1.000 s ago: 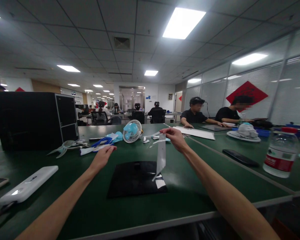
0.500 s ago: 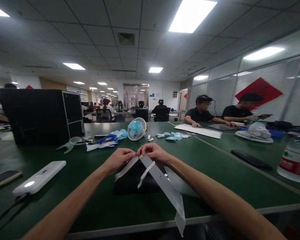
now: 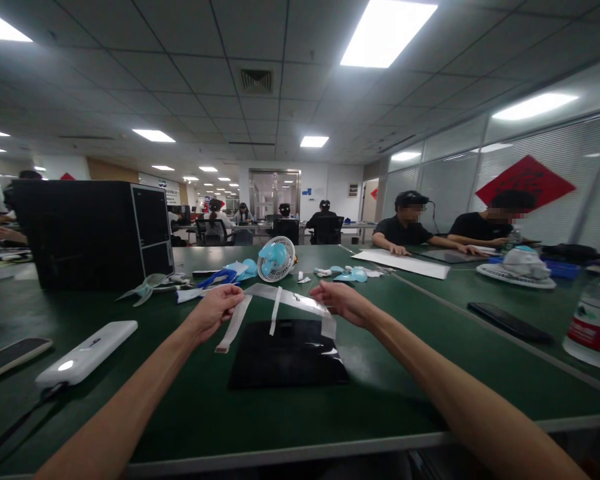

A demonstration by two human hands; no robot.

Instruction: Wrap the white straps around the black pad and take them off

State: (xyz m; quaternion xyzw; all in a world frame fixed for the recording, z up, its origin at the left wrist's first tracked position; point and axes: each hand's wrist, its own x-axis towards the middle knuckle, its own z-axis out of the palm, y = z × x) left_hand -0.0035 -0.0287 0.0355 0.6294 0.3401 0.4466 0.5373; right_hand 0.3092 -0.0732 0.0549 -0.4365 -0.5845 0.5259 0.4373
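A long clear plastic strip [image 3: 285,298] with pale tape tabs is stretched between both hands above the green table [image 3: 390,373]. My left hand [image 3: 214,311] pinches its left part, from which a loose end hangs down. My right hand [image 3: 341,301] pinches the right end. Below the strip lies a flat black square pad [image 3: 287,357]. A short tab dangles from the strip's middle.
Behind the hands stand a small blue desk fan [image 3: 276,259], blue and white parts and a clear fan blade [image 3: 145,287]. A black computer case [image 3: 95,230] is at left, a white power bank [image 3: 87,350] and phone nearer. A water bottle [image 3: 593,313] and phone [image 3: 510,321] are at right. People sit at the tables behind.
A second ago only my right hand held the strip, hanging upright. Both hands then met on it near the pad. Now they have drawn apart and the strip is stretched level.
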